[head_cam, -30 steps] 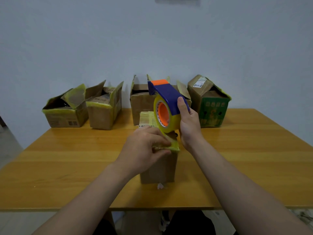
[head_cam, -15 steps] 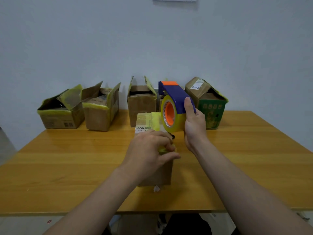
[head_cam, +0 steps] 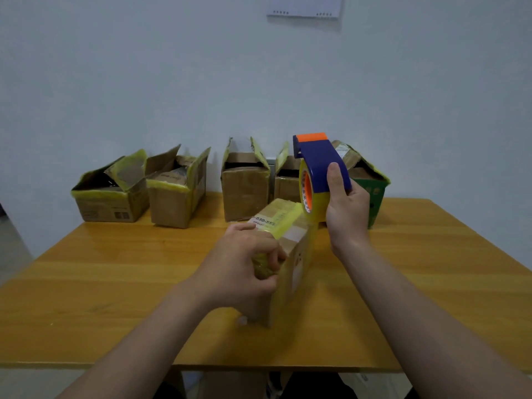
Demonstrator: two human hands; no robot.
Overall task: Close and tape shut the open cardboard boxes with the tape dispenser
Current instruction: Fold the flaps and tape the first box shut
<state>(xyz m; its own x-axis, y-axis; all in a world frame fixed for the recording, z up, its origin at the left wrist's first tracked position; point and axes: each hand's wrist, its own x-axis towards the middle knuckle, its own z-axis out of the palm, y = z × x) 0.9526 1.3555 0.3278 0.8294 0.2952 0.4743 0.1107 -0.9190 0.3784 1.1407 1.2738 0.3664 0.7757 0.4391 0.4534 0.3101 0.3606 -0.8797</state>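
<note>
My left hand [head_cam: 244, 272] pinches the tape end [head_cam: 263, 264] onto the cardboard box [head_cam: 299, 254], right hand [head_cam: 347, 208] grips the tape dispenser [head_cam: 319, 168]. Best to pull taut, straight along the seam.

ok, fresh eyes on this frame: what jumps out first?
The blue and orange tape dispenser, gripped by the right hand above the far end of the centre box. The left hand pinches yellowish tape at that box's near end. Behind, a row of open boxes lines the far edge of the wooden table, by the wall.
</note>
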